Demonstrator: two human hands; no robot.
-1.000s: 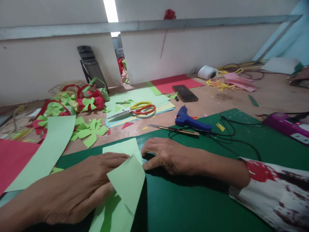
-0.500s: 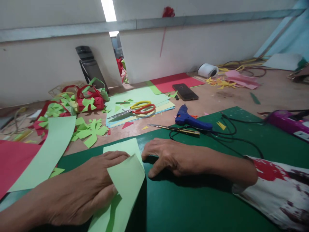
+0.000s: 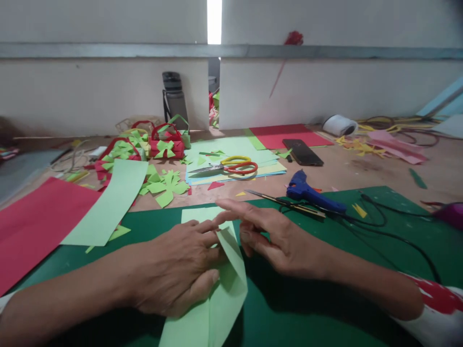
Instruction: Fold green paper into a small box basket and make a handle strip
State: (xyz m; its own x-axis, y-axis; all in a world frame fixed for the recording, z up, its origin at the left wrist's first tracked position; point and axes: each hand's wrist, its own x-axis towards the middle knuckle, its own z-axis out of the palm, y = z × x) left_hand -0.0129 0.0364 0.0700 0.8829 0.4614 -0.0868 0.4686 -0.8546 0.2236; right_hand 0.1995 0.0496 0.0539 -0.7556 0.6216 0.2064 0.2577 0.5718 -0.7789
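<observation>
Head view: you are at a brown bench (image 3: 372,172), both bare hands over a green mat (image 3: 307,313) on its near side.
Green paper: it lies on the mat (image 3: 224,313) directly in front of you, its length running away from you, its right side raised in a flap.
Left hand: laid flat (image 3: 177,270) across the paper, grip released, thumb resting on the sheet, fingers pointing toward the flap.
Right hand: index finger stretched (image 3: 282,238) over the paper's far end, beside your left fingertips; the other fingers curl near the flap. Whether this grip pinches the edge, you cannot tell.
Glue gun: blue (image 3: 318,195), across the mat's far edge, beyond your right hand.
Cutter knife: just left of the glue gun (image 3: 294,206), blade pointing left.
Scissors: on a stack of pale sheets (image 3: 217,143), their handles (image 3: 242,166) yellow and red.
Phone: black (image 3: 303,152), overlapping a red sheet (image 3: 282,135) behind the stack.
Your left: a loose pale green strip (image 3: 112,207) overlaps a large red sheet (image 3: 43,217).
Behind that strip: cut green shapes (image 3: 169,187), small paper baskets (image 3: 177,149), then a dark bottle (image 3: 175,103) by the wall.
</observation>
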